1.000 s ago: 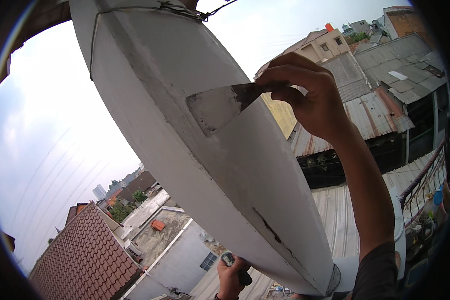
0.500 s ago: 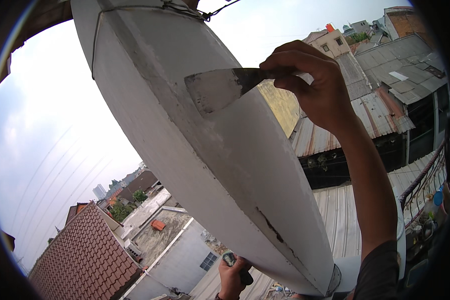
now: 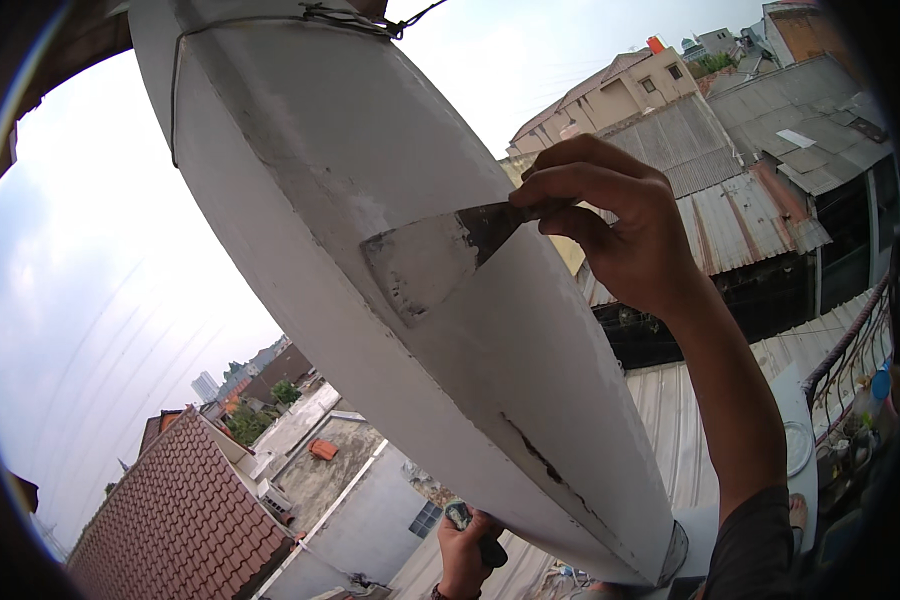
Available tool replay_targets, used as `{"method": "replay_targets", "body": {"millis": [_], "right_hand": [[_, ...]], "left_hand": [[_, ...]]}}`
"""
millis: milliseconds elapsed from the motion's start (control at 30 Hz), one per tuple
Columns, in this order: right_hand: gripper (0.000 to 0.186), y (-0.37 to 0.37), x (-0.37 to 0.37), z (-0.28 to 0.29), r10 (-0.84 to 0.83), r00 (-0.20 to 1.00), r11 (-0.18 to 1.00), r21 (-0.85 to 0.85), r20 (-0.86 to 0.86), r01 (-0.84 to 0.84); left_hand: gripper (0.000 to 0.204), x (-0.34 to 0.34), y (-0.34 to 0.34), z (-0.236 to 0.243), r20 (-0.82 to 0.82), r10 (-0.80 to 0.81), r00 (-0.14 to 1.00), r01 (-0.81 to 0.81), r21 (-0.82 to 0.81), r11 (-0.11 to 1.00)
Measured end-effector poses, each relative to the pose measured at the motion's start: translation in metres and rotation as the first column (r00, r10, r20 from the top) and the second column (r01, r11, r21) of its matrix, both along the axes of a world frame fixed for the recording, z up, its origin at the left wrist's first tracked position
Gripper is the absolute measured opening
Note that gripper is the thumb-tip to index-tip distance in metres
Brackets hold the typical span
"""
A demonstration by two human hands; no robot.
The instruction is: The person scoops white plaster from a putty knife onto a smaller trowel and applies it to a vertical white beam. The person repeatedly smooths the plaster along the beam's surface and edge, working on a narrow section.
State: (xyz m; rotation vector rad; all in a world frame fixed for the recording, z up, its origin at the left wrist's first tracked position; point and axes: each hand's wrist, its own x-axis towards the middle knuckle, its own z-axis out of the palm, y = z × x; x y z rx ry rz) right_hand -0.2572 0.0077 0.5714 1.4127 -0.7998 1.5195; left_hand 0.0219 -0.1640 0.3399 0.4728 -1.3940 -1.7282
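Note:
A tall grey-white column (image 3: 530,370) runs diagonally through the middle, with grey smears and a dark crack (image 3: 535,448) on its lower right face. My right hand (image 3: 620,225) pinches the dark handle of a putty knife (image 3: 425,260). Its wide, stained blade lies flat against, or very near, the column's face beside the long ridge. Low in the picture, my left hand (image 3: 462,560) is closed round a dark grip (image 3: 490,550) with a grey-green end. The rest of that object is hidden, perhaps behind the column.
Wire (image 3: 270,20) loops around the column's top. A metal railing (image 3: 850,350) and assorted items stand at right. Below are corrugated roofs (image 3: 750,220), a red tiled roof (image 3: 175,510) and a pale wall (image 3: 350,520). A bare foot (image 3: 798,512) shows at lower right.
My right hand has drawn the putty knife down along the column's face, toward the crack. The left hand stays low with its grip unchanged. The view has shifted slightly.

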Motion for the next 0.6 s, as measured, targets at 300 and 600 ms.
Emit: {"method": "replay_targets", "body": {"millis": [300,600], "right_hand": [[0.026,0.003,0.005,-0.014,0.040,0.999,0.999,-0.022,0.010,-0.040],[0.026,0.003,0.007,-0.023,0.087,0.995,0.996,-0.040,0.043,-0.086]], "left_hand": [[0.016,0.002,-0.001,-0.006,0.019,0.017,1.000,-0.018,0.012,1.000],[0.016,0.003,0.001,-0.002,-0.038,-0.027,0.999,0.027,-0.002,1.000]]}}
